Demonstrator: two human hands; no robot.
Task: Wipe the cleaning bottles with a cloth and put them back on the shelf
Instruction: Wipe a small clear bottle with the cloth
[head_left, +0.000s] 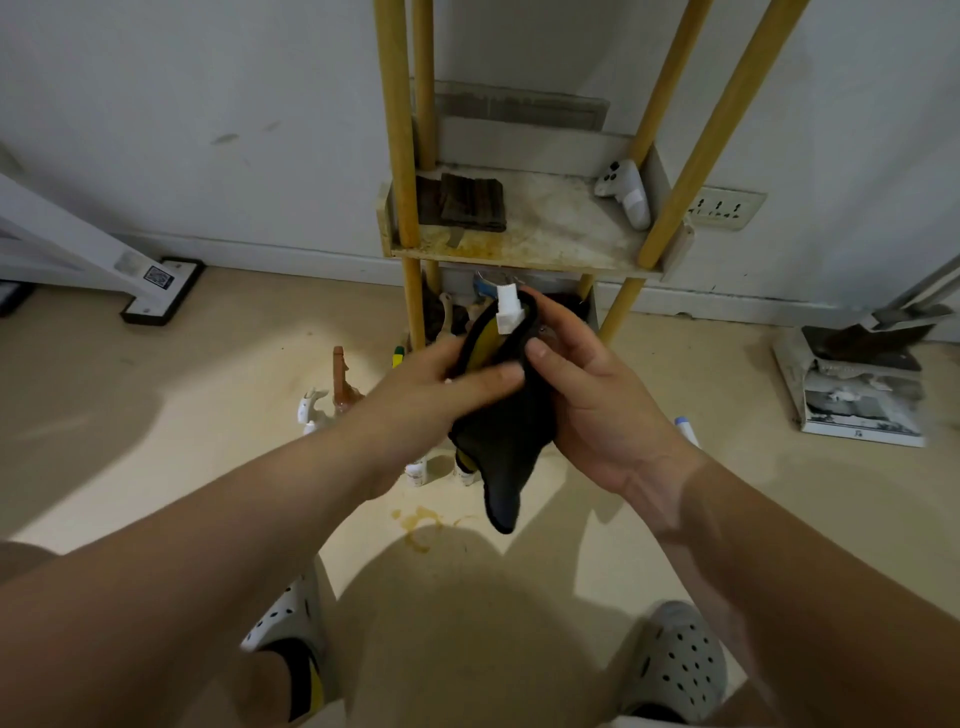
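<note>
Two hands: left hand (441, 387) and right hand (589, 389) grip the black cloth (511, 436) wrapped round my yellow spray bottle (489, 340)
Bottle: mid-air, before the shelf (545, 239)
Tip: I'd twist it, covering every side

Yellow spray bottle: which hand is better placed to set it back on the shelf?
Right, probably. The right hand curls round the cloth-wrapped yellow spray bottle from the side, just below the shelf; the left hand only holds the black cloth at the front, so it could pull that away.
</note>
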